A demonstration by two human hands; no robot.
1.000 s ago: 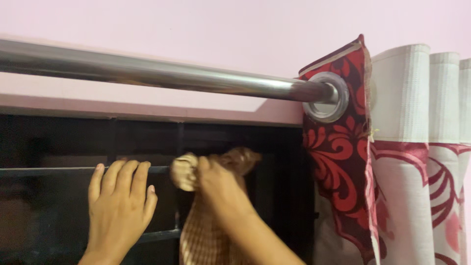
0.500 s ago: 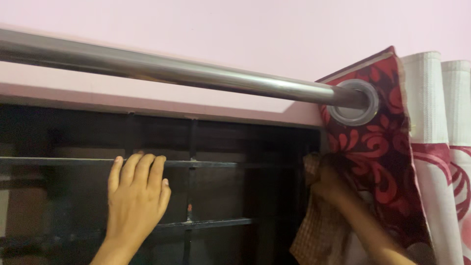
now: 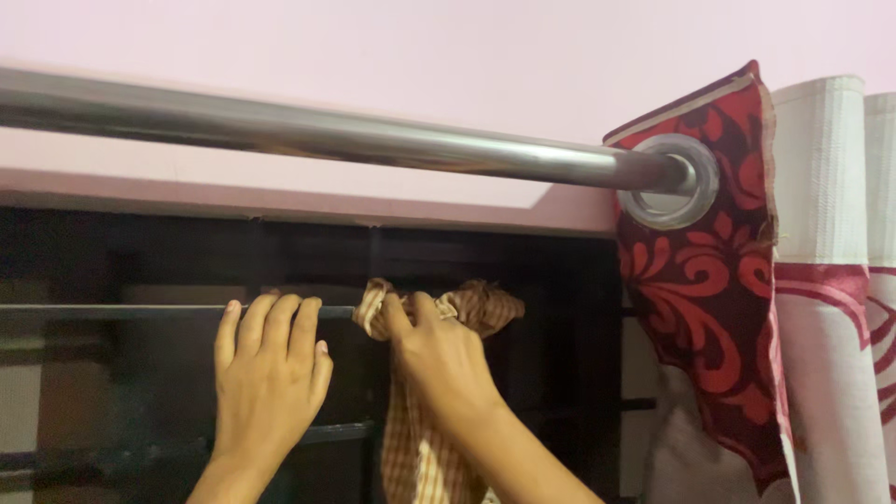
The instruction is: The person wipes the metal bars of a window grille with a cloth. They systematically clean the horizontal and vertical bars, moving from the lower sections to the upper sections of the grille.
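Head-camera footage is taken up by the top of a dark window, seen from below. A checked brown and cream cloth (image 3: 425,439) is held against a thin horizontal window bar (image 3: 112,309). The cloth's long axis runs close to vertical: its bunched upper end is pressed up at the level of the bar, and the rest hangs straight down and out of the bottom edge of the picture. The bunched end is spread sideways along the bar, with one fold to the left of the fingers and a larger one to the right.

The right hand (image 3: 443,359) is closed around the cloth's upper end, the fingers curled tightly over the fabric and the back of the hand turned toward the camera. The cloth is gripped firmly, and the knuckles lie just below the bar.

The left hand (image 3: 271,373) is set just beside the right, close to it but apart. Its fingers are held together and nearly straight, slightly bent at the tips, which are hooked over the bar. Nothing is gripped by it; the bar alone is touched.

Above, a steel curtain rod (image 3: 327,140) is run across the pink wall (image 3: 420,47), and a red and white patterned curtain (image 3: 747,280) is hung from it by a metal eyelet (image 3: 670,182) at the right.
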